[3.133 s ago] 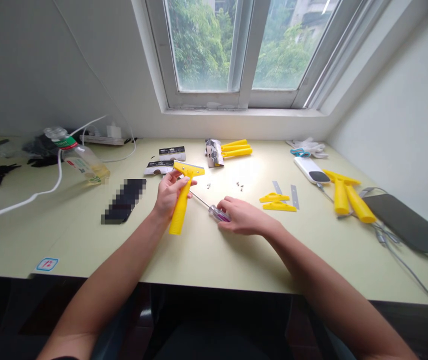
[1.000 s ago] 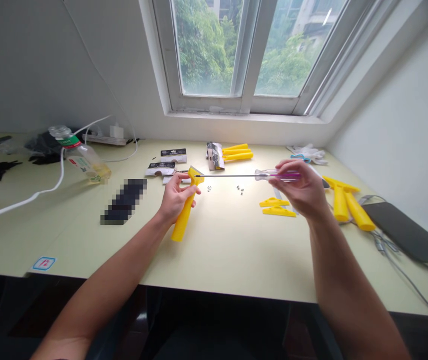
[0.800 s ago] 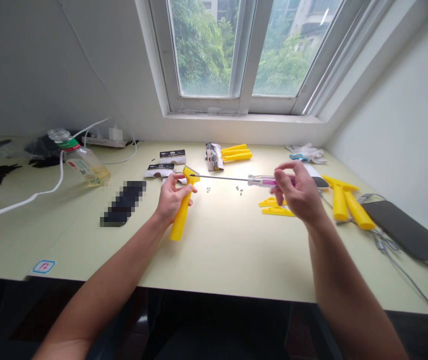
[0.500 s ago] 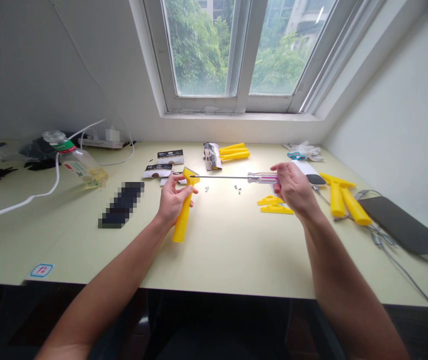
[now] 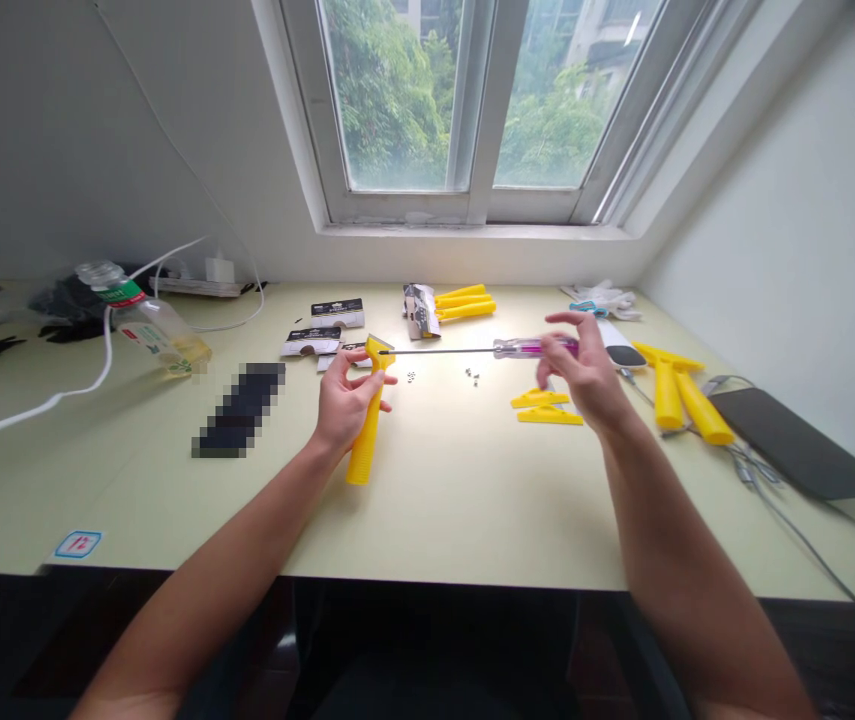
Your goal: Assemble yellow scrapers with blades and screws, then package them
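Note:
My left hand [image 5: 341, 402] grips the handle of a yellow plastic scraper [image 5: 365, 442], whose wide head stands up above my fingers. My right hand [image 5: 581, 374] pinches a long screwdriver [image 5: 524, 348] by its clear and purple handle, holding it in the air above the table. Its thin steel shaft runs level to the left, with the tip at the scraper's head. I cannot tell whether the tip touches it. Tiny screws [image 5: 412, 376] lie on the pale green table [image 5: 442, 520] between my hands.
Yellow plastic pieces [image 5: 543, 408] lie below my right hand, with yellow scrapers [image 5: 678, 400] beyond them. Further back are yellow handles [image 5: 464, 302], packaging cards [image 5: 326, 315], and a plastic bottle [image 5: 157, 330]. A dark tablet [image 5: 794, 440] lies at the right.
The right hand lifted the screwdriver off the table and carried it right, levelling the shaft toward the scraper head. Its fingers have shifted on the handle. The left hand barely moved.

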`<move>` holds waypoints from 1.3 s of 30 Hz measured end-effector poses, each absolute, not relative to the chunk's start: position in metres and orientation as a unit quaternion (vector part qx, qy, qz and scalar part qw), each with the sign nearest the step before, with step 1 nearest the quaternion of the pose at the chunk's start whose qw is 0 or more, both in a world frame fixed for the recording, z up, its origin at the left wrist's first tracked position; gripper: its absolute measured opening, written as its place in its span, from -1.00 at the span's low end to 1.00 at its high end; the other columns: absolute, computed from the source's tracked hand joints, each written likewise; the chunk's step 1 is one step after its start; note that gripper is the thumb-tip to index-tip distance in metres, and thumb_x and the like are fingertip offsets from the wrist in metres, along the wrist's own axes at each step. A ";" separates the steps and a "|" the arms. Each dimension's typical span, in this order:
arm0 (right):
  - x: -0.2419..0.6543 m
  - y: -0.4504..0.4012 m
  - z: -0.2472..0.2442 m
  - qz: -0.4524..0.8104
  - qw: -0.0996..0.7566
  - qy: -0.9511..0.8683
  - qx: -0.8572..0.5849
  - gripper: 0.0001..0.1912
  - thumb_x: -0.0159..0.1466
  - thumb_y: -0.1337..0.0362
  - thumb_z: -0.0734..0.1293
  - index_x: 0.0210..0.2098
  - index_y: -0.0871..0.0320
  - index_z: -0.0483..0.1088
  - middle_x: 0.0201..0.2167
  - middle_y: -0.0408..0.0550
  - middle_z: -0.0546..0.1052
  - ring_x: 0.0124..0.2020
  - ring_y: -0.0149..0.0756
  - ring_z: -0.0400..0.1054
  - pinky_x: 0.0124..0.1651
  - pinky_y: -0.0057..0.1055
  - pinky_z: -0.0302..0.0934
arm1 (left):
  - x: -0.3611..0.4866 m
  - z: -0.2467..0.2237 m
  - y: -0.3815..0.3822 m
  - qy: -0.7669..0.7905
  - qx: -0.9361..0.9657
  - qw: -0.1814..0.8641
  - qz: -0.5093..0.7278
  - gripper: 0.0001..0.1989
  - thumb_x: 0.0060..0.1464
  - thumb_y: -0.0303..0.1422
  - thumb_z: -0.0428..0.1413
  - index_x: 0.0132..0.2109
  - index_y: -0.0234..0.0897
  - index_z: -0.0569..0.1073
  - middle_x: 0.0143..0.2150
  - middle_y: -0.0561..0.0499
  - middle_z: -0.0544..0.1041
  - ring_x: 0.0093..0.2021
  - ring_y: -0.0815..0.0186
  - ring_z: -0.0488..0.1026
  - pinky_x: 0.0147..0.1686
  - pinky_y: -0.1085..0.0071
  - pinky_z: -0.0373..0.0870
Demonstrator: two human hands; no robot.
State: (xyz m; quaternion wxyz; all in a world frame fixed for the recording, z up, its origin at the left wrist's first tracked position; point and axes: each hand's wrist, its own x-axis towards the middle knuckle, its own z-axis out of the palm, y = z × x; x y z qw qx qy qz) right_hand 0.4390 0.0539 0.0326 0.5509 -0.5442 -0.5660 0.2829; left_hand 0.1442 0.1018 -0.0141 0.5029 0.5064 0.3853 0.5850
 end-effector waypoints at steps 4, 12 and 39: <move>0.439 0.055 0.031 0.294 0.541 -0.572 -0.541 -0.47 0.22 -0.12 0.37 0.02 0.01 0.22 -0.41 -0.21 0.43 -0.57 -0.40 0.33 -0.43 -0.38 0.33 | 0.143 -0.014 0.103 0.385 0.508 0.497 0.588 -0.59 -0.10 -0.27 0.35 -0.15 -0.23 0.35 0.04 -0.06 0.45 -0.28 0.15 0.64 -0.61 0.39 0.57; 0.438 0.055 0.032 0.285 0.572 -0.557 -0.530 -0.46 0.24 -0.10 0.37 0.09 -0.01 0.22 -0.40 -0.17 0.45 -0.59 -0.38 0.34 -0.43 -0.33 0.39 | 0.145 -0.014 0.101 0.389 0.511 0.496 0.585 -0.59 -0.12 -0.28 0.36 -0.15 -0.25 0.38 0.13 -0.10 0.40 -0.26 0.13 0.64 -0.60 0.38 0.59; 0.433 0.058 0.022 0.266 0.597 -0.600 -0.461 -0.32 0.16 0.01 0.48 0.17 -0.06 0.16 -0.24 -0.11 0.51 -0.42 -0.30 0.46 -0.27 -0.27 0.45 | 0.147 -0.014 0.104 0.407 0.479 0.466 0.623 -0.62 -0.12 -0.35 0.34 -0.14 -0.31 0.43 0.15 -0.18 0.41 -0.29 0.15 0.64 -0.69 0.47 0.47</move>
